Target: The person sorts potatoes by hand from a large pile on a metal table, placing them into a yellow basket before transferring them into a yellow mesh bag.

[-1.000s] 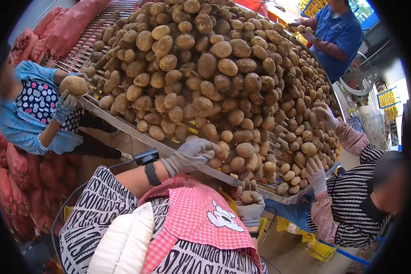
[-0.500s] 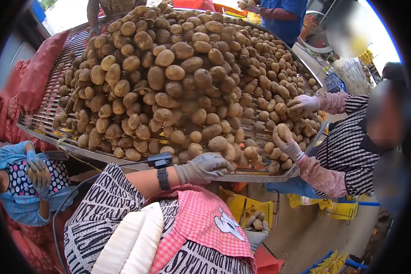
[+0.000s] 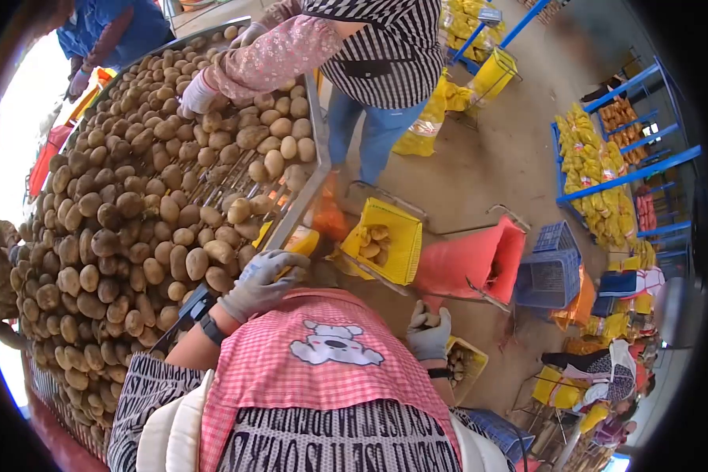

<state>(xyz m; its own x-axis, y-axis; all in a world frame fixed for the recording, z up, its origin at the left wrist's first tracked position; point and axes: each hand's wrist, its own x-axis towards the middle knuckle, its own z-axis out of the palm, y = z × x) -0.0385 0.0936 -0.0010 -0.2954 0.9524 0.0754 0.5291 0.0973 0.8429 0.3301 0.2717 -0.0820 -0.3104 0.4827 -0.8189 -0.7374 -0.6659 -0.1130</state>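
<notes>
My left hand [image 3: 266, 282], in a grey glove, is at the metal rim [image 3: 305, 203] of the slatted sorting table, beside the heaped potatoes [image 3: 199, 264]. Its fingers are curled, and anything inside them is hidden. To the right of my apron, my right hand [image 3: 429, 340], also gloved, is held low with its fingers bent around potatoes [image 3: 422, 318]. It is near the mouth of a red mesh bag [image 3: 470, 263] on a metal frame. A yellow bag [image 3: 399, 243] with several potatoes inside stands between my hands, farther ahead.
A co-worker in a striped apron [image 3: 393, 59] reaches over the table's far side. Another person in blue [image 3: 130, 35] stands at the upper left. Blue crates [image 3: 549, 279] are beyond the red bag. A blue rack [image 3: 629, 181] holds filled yellow bags.
My view has swung right, bringing the floor bags and rack into sight. My right hand has come up beside the red bag. My left hand remains by the table rim.
</notes>
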